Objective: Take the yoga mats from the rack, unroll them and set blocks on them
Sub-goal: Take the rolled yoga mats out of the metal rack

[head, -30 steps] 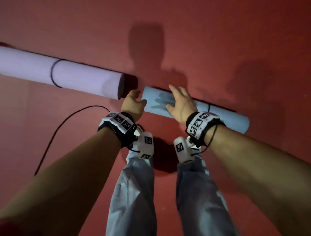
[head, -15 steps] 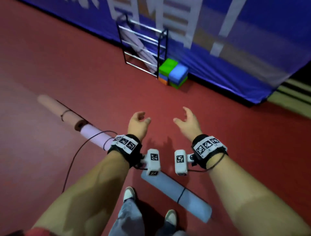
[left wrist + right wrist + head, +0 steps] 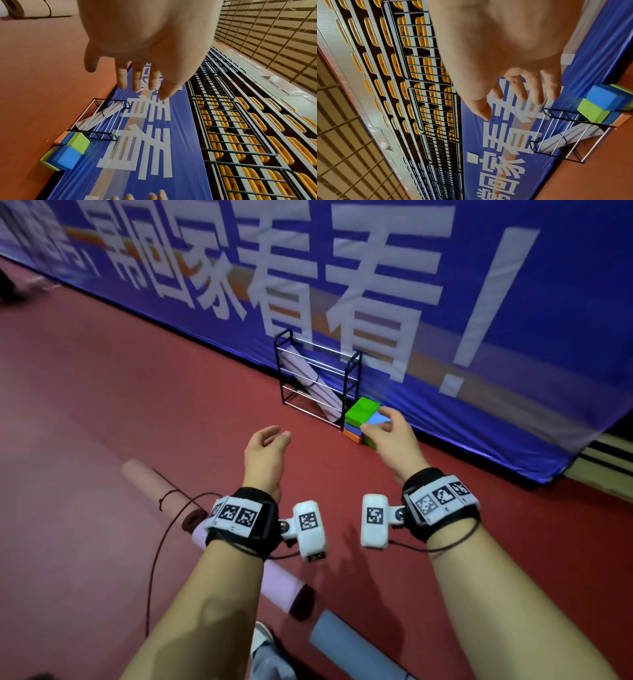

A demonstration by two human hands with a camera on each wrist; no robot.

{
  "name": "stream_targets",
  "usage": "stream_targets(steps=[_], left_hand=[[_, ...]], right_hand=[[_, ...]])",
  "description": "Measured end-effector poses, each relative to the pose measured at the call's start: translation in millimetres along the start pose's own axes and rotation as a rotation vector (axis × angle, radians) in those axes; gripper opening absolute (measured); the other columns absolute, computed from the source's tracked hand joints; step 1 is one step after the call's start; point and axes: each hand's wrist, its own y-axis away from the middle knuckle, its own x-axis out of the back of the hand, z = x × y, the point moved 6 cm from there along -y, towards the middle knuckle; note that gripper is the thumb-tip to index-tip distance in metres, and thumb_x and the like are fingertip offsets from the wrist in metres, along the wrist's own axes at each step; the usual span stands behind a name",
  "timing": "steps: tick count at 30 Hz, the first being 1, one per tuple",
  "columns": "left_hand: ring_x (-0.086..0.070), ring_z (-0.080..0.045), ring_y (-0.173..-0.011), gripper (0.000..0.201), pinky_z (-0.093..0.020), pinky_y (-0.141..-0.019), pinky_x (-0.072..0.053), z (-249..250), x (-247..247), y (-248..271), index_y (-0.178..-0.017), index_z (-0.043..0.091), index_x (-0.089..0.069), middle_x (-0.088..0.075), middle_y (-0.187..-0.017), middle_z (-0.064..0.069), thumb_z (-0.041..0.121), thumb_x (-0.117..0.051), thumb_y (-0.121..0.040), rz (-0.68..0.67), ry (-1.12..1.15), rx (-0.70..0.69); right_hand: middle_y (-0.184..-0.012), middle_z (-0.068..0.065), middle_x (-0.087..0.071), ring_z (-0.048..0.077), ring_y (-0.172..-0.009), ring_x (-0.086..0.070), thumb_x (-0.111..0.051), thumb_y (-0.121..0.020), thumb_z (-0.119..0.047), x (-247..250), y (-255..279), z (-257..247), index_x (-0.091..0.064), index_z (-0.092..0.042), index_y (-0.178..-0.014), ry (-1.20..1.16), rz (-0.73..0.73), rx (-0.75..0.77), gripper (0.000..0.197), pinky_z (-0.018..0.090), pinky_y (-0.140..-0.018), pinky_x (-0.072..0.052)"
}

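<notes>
A black wire rack (image 3: 317,378) stands against the blue banner with one lilac rolled mat (image 3: 313,383) leaning inside it. Right of it sits a stack of foam blocks (image 3: 361,414), green and blue over orange. Three rolled mats lie in a line on the red floor: pink (image 3: 152,482), lilac (image 3: 277,582) and blue-grey (image 3: 352,648). My left hand (image 3: 272,436) and right hand (image 3: 382,424) hang in the air in front of me, fingers loosely curled, holding nothing. The wrist views show the rack (image 3: 101,120) (image 3: 565,135) and blocks (image 3: 68,150) (image 3: 604,105) beyond relaxed fingers (image 3: 137,77) (image 3: 518,89).
A black cable (image 3: 159,546) curves over the floor by the pink mat. The blue banner (image 3: 428,302) runs along the back, with railings and yellow seats (image 3: 240,128) behind it. My shoe (image 3: 262,635) stands beside the blue-grey mat. Red floor stretches left of the rack.
My hands have come off the blue-grey mat and risen into the air. The view has lifted from the floor toward the rack and blocks, which now look closer.
</notes>
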Motion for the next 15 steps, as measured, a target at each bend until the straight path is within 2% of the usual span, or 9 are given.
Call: stream_targets(steps=[2, 5, 7, 10, 13, 15], left_hand=[[-0.061, -0.02, -0.115, 0.033, -0.034, -0.085, -0.041, 2.5, 13.1, -35.4, -0.125, 0.015, -0.06, -0.064, -0.123, -0.005, 0.019, -0.065, -0.093, -0.005, 0.016, 0.018], [-0.061, -0.02, -0.112, 0.033, -0.034, -0.085, -0.042, 13.6, 38.3, -93.5, -0.126, 0.015, -0.059, -0.064, -0.123, -0.005, 0.021, -0.065, -0.093, -0.022, 0.021, 0.032], [-0.06, -0.019, -0.11, 0.034, -0.034, -0.084, -0.042, 27.1, 58.9, -131.3, -0.126, 0.015, -0.059, -0.063, -0.123, -0.005, 0.021, -0.064, -0.094, -0.036, 0.017, 0.053], [-0.061, -0.019, -0.111, 0.034, -0.031, -0.072, -0.043, 53.7, 86.4, -180.6, -0.127, 0.016, -0.058, -0.063, -0.123, -0.003, 0.024, -0.063, -0.094, -0.049, -0.006, 0.054], [-0.061, -0.018, -0.106, 0.032, -0.031, -0.073, -0.04, 76.2, 102.7, -225.5, -0.125, 0.017, -0.059, -0.064, -0.122, -0.004, 0.024, -0.063, -0.094, -0.065, -0.015, 0.044], [-0.06, -0.017, -0.105, 0.03, -0.034, -0.076, -0.039, 85.0, 105.2, -248.1, -0.123, 0.019, -0.059, -0.065, -0.12, -0.002, 0.025, -0.062, -0.094, -0.086, -0.019, 0.055]], right_hand=[[-0.116, 0.011, -0.057, 0.021, -0.092, -0.057, -0.07, -0.087, -0.031, -30.4, -20.6, -10.2, -0.049, -0.023, -0.136, -0.011, -0.011, -0.007, 0.054, 0.036, -0.086, -0.048], [-0.11, 0.01, -0.057, 0.018, -0.083, -0.053, -0.069, -0.088, -0.028, -80.0, -49.1, -26.8, -0.05, -0.023, -0.134, 0.002, -0.014, -0.004, 0.05, 0.031, -0.076, -0.044], [-0.109, 0.006, -0.055, 0.017, -0.085, -0.053, -0.069, -0.089, -0.027, -113.8, -65.6, -39.5, -0.049, -0.021, -0.136, 0.012, -0.008, -0.024, 0.052, 0.033, -0.079, -0.046], [-0.114, 0.008, -0.055, 0.019, -0.092, -0.056, -0.07, -0.087, -0.026, -157.9, -87.6, -59.8, -0.048, -0.022, -0.138, 0.022, -0.008, -0.036, 0.056, 0.037, -0.087, -0.05], [-0.118, 0.008, -0.054, 0.022, -0.104, -0.059, -0.07, -0.087, -0.025, -193.9, -107.8, -79.4, -0.048, -0.023, -0.137, 0.036, -0.014, -0.035, 0.055, 0.042, -0.094, -0.049], [-0.118, 0.007, -0.054, 0.022, -0.106, -0.059, -0.071, -0.087, -0.025, -210.2, -119.6, -88.3, -0.048, -0.024, -0.137, 0.054, -0.033, -0.03, 0.055, 0.041, -0.096, -0.05]])
